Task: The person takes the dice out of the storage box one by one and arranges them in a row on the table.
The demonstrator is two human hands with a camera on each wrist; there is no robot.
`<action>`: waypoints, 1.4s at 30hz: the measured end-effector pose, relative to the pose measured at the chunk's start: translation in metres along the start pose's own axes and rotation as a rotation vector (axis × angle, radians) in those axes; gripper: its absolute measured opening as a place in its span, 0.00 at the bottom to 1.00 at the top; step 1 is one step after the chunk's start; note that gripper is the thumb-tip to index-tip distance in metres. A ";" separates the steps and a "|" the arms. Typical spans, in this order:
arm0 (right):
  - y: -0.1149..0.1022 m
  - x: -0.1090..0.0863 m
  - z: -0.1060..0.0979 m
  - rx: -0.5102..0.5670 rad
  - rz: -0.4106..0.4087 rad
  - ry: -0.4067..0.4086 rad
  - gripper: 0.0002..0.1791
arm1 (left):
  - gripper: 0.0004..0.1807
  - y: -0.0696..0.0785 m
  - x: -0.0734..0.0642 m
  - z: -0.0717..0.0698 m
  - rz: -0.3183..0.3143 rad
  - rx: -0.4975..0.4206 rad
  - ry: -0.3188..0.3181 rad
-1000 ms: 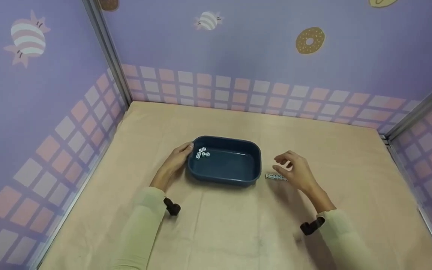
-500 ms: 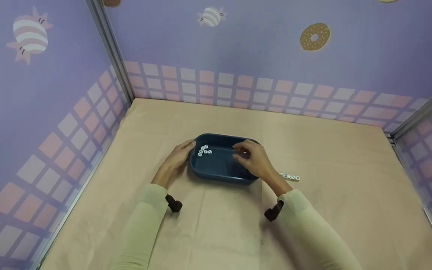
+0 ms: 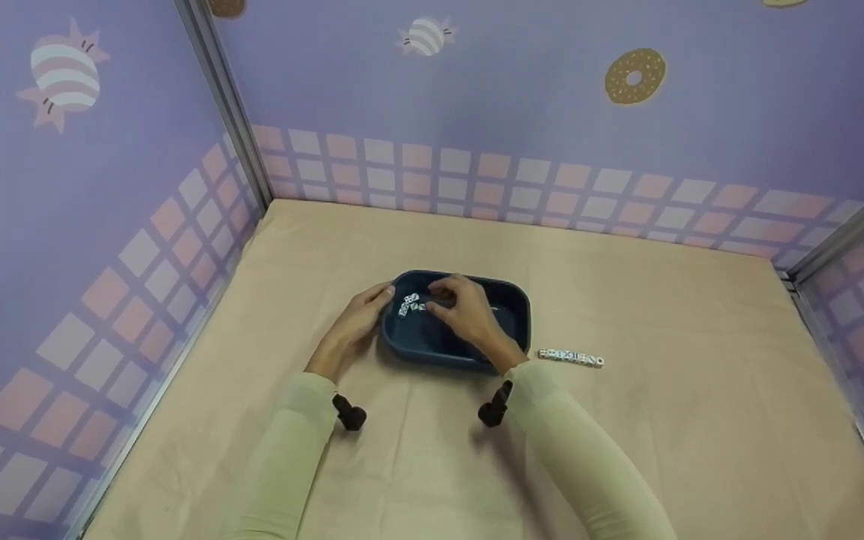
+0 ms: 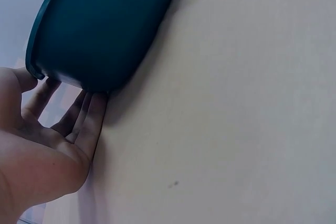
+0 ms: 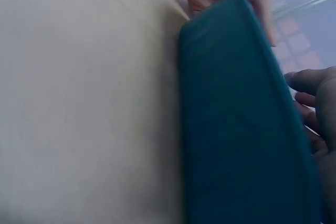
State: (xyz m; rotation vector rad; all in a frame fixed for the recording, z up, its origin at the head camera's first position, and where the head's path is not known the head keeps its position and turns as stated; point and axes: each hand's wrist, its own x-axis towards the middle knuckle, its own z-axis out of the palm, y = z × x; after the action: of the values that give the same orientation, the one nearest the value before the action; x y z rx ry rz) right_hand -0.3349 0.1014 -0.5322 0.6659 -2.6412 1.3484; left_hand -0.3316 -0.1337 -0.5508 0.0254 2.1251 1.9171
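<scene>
A dark blue rectangular dish (image 3: 439, 358) stands on the cloth-covered table. Several white dice (image 3: 408, 304) lie together at its left end. My left hand (image 3: 357, 319) holds the dish's left end, thumb at the rim and fingers against the outer wall; the left wrist view shows these fingers (image 4: 93, 121) on the dish's side. Inside the dish, my right hand (image 3: 466, 307) hovers just right of the dice, thumb and fingers bent and apart, with nothing visible between them. Outside, to the right of the dish, several dice form a straight row (image 3: 571, 358).
A beige cloth (image 3: 664, 420) covers the table. Purple walls with printed sweets and a pink-and-white check band (image 3: 417, 172) enclose its back and sides. A black wrist camera (image 3: 493, 409) sits on the right sleeve, another (image 3: 349, 414) on the left.
My right hand has moved left from the row of dice, over the dish's right rim, to the dice inside. The whole row now shows. My left hand has stayed on the dish.
</scene>
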 end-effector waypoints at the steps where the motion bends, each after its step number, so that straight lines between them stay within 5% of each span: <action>1: 0.001 0.001 0.003 -0.018 -0.008 0.000 0.16 | 0.30 0.000 0.000 0.000 0.007 0.007 -0.003; 7: 0.009 0.003 0.013 -0.108 -0.040 -0.040 0.17 | 0.30 0.000 0.000 0.000 0.070 0.110 0.002; 20: 0.009 0.002 0.017 -0.278 -0.001 -0.193 0.23 | 0.30 0.000 0.001 -0.002 0.089 0.120 0.022; 35: 0.008 0.001 0.017 -0.209 0.070 -0.230 0.04 | 0.31 -0.002 0.002 -0.003 0.013 0.041 -0.004; 42: 0.001 -0.007 -0.009 -0.132 0.014 -0.260 0.03 | 0.31 -0.001 0.004 -0.001 0.018 0.060 0.007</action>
State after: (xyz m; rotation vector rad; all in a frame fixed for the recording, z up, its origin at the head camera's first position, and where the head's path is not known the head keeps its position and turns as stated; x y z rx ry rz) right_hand -0.3302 0.1117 -0.5297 0.8583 -2.9096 1.1465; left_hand -0.3354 -0.1342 -0.5524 0.0494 2.1934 1.8659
